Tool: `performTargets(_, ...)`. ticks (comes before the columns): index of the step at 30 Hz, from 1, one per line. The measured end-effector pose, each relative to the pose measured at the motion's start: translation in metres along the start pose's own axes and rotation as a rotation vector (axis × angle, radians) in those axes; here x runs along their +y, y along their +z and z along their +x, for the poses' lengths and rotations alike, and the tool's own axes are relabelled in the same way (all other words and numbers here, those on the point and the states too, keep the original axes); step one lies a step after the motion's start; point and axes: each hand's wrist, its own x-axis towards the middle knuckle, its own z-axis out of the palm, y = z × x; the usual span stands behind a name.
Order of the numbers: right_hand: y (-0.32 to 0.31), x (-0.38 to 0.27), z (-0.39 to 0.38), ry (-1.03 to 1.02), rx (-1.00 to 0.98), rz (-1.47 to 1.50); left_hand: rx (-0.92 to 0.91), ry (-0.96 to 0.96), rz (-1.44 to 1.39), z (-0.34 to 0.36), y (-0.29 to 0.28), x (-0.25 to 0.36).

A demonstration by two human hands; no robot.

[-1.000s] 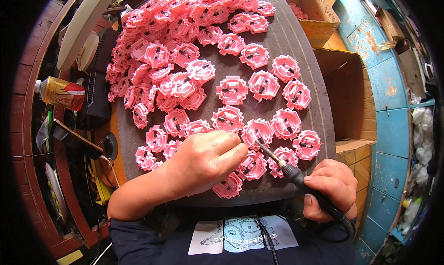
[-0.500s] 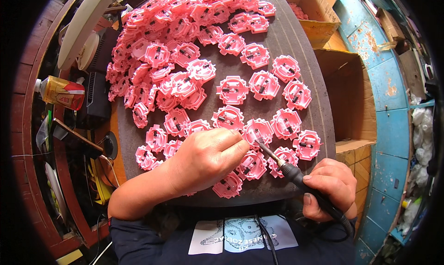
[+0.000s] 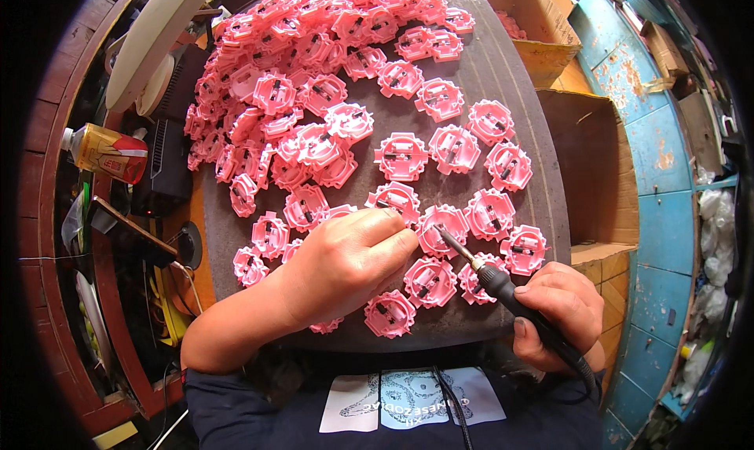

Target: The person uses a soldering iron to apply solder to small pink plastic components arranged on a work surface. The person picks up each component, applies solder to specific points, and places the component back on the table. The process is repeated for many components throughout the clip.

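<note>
My right hand [image 3: 561,312] grips a soldering iron [image 3: 496,282] by its dark handle, the cable running down past the wrist. The iron's metal tip slants up and left over a round, notched pink plastic part [image 3: 452,243] with small dark pieces inside. Closed and curled, my left hand [image 3: 353,250] is at that part's left side; its fingertips are turned away, and whatever they pinch is hidden. Just above the left hand lies another pink part [image 3: 397,199]. More parts [image 3: 430,282] sit below and around the iron.
A large heap of pink parts [image 3: 298,42] covers the far left of the dark work surface [image 3: 542,206]. Cardboard boxes [image 3: 589,167] stand along its right side. At left are a drink bottle [image 3: 110,153] and a black box-shaped device [image 3: 165,167].
My left hand has drawn back slightly left from the part. The iron's tip has shifted a little up and left over it. The whole view has moved slightly.
</note>
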Motion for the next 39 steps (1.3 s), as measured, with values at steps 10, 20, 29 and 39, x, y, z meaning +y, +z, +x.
performTargets(10, 0.001, 0.002, 0.002, -0.002, -0.019, 0.009, -0.033, 0.002, 0.02, 0.002, 0.001, -0.001)
performTargets(20, 0.002, 0.003, 0.001, -0.013, 0.007, 0.002, -0.051, -0.012, 0.036, 0.002, -0.004, 0.001)
performTargets(29, -0.004, 0.0, -0.003, 0.006, 0.025, 0.004, 0.081, 0.002, -0.011, 0.001, -0.016, 0.01)
performTargets(39, -0.019, -0.01, -0.019, 0.08, 0.15, -0.135, 0.032, 0.002, -0.059, 0.019, -0.015, 0.026)
